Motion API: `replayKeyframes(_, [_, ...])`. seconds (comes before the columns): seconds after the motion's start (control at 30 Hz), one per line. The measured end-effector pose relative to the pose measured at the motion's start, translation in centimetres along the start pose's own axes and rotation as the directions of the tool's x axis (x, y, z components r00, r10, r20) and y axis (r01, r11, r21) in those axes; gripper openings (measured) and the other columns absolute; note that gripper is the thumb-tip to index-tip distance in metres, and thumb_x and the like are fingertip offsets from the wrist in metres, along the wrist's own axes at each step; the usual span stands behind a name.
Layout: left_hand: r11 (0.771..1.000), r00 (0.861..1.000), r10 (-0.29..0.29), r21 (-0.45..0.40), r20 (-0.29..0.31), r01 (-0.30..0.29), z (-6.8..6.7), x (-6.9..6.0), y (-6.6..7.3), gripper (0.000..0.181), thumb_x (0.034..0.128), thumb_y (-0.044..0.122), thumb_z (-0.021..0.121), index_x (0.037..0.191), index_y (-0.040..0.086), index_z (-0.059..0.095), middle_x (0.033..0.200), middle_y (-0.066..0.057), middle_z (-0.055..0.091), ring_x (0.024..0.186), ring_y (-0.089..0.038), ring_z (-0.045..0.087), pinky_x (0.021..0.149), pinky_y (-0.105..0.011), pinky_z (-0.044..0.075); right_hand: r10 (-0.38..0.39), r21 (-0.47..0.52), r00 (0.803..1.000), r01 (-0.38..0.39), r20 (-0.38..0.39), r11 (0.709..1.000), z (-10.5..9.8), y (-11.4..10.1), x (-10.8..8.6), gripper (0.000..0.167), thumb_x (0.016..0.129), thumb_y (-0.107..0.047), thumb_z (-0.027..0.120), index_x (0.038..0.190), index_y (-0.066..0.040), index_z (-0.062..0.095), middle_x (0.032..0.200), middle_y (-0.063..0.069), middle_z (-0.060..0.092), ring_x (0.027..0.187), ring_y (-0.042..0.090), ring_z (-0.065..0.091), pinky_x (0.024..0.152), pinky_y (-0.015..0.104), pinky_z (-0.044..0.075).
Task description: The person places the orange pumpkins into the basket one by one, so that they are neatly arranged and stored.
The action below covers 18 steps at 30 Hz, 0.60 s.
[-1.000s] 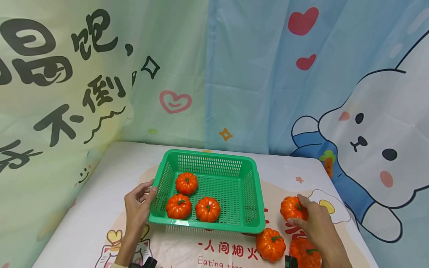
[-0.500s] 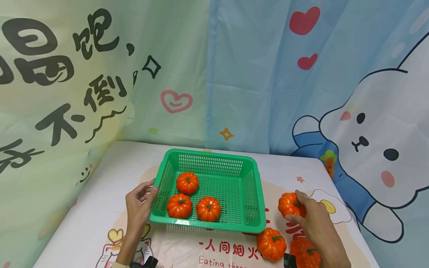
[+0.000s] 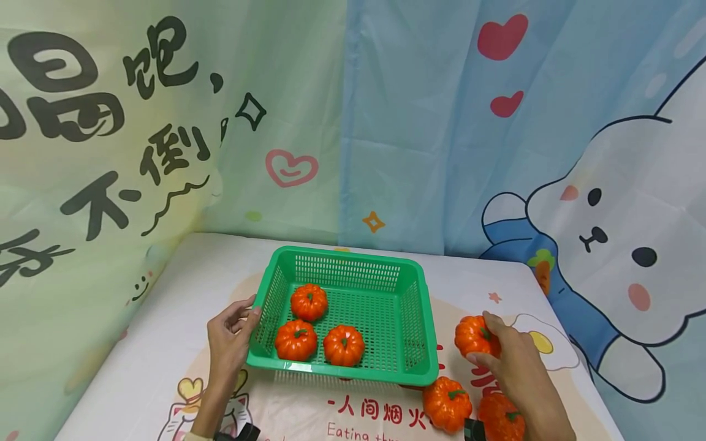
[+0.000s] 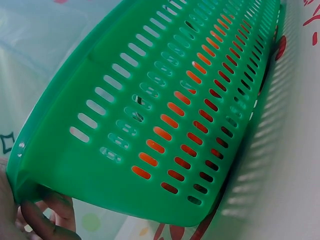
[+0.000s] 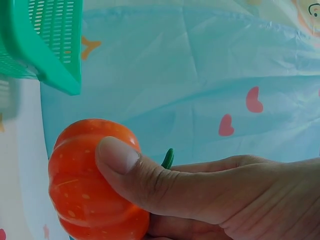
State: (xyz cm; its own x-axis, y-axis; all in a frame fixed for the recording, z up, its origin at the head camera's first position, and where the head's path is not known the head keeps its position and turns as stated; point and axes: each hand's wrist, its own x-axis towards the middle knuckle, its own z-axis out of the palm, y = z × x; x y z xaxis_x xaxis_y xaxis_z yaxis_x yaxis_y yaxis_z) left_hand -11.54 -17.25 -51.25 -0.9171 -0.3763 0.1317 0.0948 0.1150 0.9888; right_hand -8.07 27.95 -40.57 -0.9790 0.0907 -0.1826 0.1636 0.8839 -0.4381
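Observation:
My left hand [image 3: 227,337] grips the left rim of a green plastic basket [image 3: 429,331], its fingers curled at the edge in the left wrist view. Inside the basket, on its left side, lie three small orange pumpkins, among them a front-middle pumpkin [image 3: 344,346]. To the right of the basket, my right hand [image 3: 518,361] holds another orange pumpkin [image 5: 95,185] between thumb and fingers. The right wrist view shows the thumb across its side and a green stem. How the fingers lie behind it is hidden.
A loose pumpkin [image 3: 447,404] sits at the basket's front right corner. Another pumpkin [image 3: 501,418] is partly covered by my right wrist. The table [image 3: 204,263] has a printed cloth. A printed curtain [image 3: 397,122] hangs behind it.
My right hand has moved slightly left and up with the pumpkin, toward the basket. The left hand and the basket stay in place.

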Motion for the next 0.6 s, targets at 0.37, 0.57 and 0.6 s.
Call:
replayKeyframes(0.37, [1.0, 1.0, 0.006, 0.003, 0.0, -0.006, -0.06, -0.03, -0.06, 0.032, 0.1017, 0.009, 0.077, 0.13, -0.004, 0.076, 0.092, 0.003, 0.076, 0.066, -0.008, 0.068, 0.063, -0.016, 0.05, -0.02, 0.007, 1.0, 0.02, 0.01, 1.0, 0.0, -0.25, -0.16, 0.093, 0.093, -0.013, 0.086, 0.166, 0.007, 0.034, 0.165, 0.038, 0.041, 0.145, 0.061, 0.045, 0.113, 0.068, 0.045])
replayKeyframes(0.57, [1.0, 1.0, 0.001, 0.001, 0.001, -0.001, -0.03, -0.03, -0.05, 0.031, 0.1017, 0.009, 0.077, 0.13, -0.004, 0.076, 0.092, 0.002, 0.077, 0.066, -0.008, 0.068, 0.063, -0.016, 0.05, -0.046, -0.006, 0.999, 0.046, -0.001, 0.999, 0.05, -0.39, -0.33, 0.091, 0.092, -0.014, 0.087, 0.165, 0.007, 0.037, 0.16, 0.038, 0.049, 0.137, 0.059, 0.05, 0.11, 0.068, 0.049])
replayKeyframes(0.6, [1.0, 1.0, 0.0, -0.002, 0.002, 0.0, -0.02, -0.02, -0.04, 0.031, 0.1017, 0.009, 0.077, 0.13, -0.004, 0.076, 0.091, 0.003, 0.077, 0.066, -0.008, 0.068, 0.063, -0.016, 0.05, -0.047, -0.007, 0.999, 0.047, -0.001, 0.999, 0.06, -0.42, -0.35, 0.091, 0.092, -0.014, 0.087, 0.165, 0.007, 0.037, 0.16, 0.038, 0.049, 0.137, 0.059, 0.05, 0.111, 0.068, 0.049])
